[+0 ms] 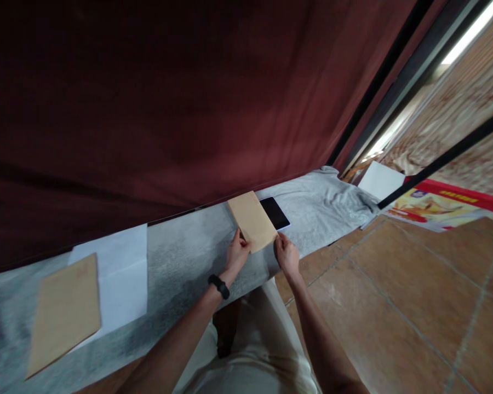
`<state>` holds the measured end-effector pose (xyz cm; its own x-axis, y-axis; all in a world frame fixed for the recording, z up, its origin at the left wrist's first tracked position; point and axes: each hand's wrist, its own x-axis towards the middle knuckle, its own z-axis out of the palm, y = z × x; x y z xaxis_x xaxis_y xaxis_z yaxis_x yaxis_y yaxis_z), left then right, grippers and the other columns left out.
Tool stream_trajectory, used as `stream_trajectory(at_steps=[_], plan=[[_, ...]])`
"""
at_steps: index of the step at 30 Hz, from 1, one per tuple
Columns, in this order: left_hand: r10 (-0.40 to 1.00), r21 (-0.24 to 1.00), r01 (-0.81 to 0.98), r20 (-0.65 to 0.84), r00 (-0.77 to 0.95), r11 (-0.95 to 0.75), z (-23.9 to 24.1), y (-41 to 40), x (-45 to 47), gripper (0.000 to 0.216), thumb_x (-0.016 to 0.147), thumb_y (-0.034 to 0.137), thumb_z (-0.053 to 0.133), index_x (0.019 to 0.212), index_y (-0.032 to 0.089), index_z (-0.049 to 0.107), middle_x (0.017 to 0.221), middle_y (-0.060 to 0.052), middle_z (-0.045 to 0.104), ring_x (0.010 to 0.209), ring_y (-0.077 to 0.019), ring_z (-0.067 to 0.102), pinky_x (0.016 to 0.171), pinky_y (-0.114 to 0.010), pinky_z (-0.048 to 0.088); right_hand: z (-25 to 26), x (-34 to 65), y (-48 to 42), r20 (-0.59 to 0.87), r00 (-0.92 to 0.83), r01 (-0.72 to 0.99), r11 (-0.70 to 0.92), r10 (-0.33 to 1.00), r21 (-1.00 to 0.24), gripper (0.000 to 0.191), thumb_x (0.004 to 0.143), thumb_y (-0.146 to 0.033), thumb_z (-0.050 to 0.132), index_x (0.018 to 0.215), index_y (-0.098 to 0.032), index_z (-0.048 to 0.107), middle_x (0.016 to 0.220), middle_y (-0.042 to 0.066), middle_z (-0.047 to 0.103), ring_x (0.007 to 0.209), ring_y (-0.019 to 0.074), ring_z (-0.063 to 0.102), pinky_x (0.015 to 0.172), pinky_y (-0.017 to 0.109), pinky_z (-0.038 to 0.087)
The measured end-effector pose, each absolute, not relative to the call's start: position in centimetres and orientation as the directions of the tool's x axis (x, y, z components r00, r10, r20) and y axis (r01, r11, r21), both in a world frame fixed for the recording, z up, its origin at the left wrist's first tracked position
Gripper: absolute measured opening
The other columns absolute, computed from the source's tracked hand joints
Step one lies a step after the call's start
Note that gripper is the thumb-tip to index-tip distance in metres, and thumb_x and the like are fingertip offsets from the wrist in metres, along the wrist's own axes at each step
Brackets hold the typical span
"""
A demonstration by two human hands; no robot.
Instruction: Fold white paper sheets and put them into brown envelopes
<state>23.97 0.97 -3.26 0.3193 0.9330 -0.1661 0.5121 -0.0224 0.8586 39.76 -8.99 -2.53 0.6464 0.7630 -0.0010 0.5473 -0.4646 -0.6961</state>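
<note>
Between my two hands is a tan paper envelope [252,220], tilted over the grey cloth. My left hand [237,253], with a black band on its wrist, pinches the envelope's near left edge. At its near right corner, the fingers of my right hand [287,254] are closed on the paper. A dark-screened tablet [275,213] lies just behind and to the right, partly covered by the envelope.
Grey cloth [181,246] covers the long narrow bench. At left, a larger brown envelope [66,312] overlaps white paper sheets [125,279]. A dark red curtain [168,109] hangs behind. To the right are a black pole [447,156], a printed box [439,205] and floor tiles [394,306].
</note>
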Motion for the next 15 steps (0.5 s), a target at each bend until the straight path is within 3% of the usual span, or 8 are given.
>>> stream_trajectory(at_steps=[3, 7, 11, 15], plan=[[0.951, 0.811, 0.552, 0.019, 0.308, -0.195, -2.5, 0.7, 23.5, 0.064, 0.091, 0.026, 0.060, 0.151, 0.015, 0.039, 0.095, -0.005, 0.067, 0.092, -0.0194, 0.066, 0.086, -0.033, 0.052, -2.6, 39.7, -9.0, 0.024, 0.645, 0.551, -0.443, 0.764, -0.707, 0.046, 0.105, -0.039, 0.035, 0.130, -0.019, 0.068, 0.111, 0.011, 0.077, 0.100, 0.0240, 0.072, 0.086, 0.030, 0.050], [0.832, 0.585, 0.594, 0.353, 0.427, -0.553, -0.9, 1.0, 23.7, 0.056, 0.096, 0.023, 0.050, 0.152, 0.016, 0.040, 0.139, -0.016, 0.055, 0.133, -0.0270, 0.051, 0.111, -0.043, 0.043, -2.8, 39.5, -9.2, 0.050, 0.665, 0.548, -0.442, 0.745, -0.710, 0.048, 0.105, -0.040, 0.033, 0.129, -0.018, 0.068, 0.111, 0.011, 0.077, 0.099, 0.0242, 0.073, 0.086, 0.031, 0.051], [0.702, 0.348, 0.610, 0.369, 0.609, -0.712, 0.0, 2.5, 25.3, 0.057, 0.101, 0.031, 0.044, 0.153, 0.009, 0.037, 0.161, -0.019, 0.037, 0.153, -0.0318, 0.026, 0.123, -0.048, 0.029, -3.1, 39.3, -9.4, 0.068, 0.682, 0.543, -0.441, 0.728, -0.715, 0.050, 0.104, -0.042, 0.032, 0.129, -0.017, 0.067, 0.113, 0.012, 0.077, 0.098, 0.0248, 0.073, 0.084, 0.032, 0.051], [0.688, 0.233, 0.648, 0.278, 0.670, -0.725, -0.2, 4.3, 27.3, 0.065, 0.102, 0.043, 0.042, 0.154, 0.004, 0.036, 0.163, -0.021, 0.034, 0.155, -0.0327, 0.021, 0.124, -0.049, 0.027, -3.5, 39.3, -9.4, 0.079, 0.682, 0.535, -0.422, 0.727, -0.732, 0.051, 0.104, -0.043, 0.031, 0.128, -0.017, 0.068, 0.110, 0.011, 0.077, 0.095, 0.0248, 0.073, 0.083, 0.032, 0.052]])
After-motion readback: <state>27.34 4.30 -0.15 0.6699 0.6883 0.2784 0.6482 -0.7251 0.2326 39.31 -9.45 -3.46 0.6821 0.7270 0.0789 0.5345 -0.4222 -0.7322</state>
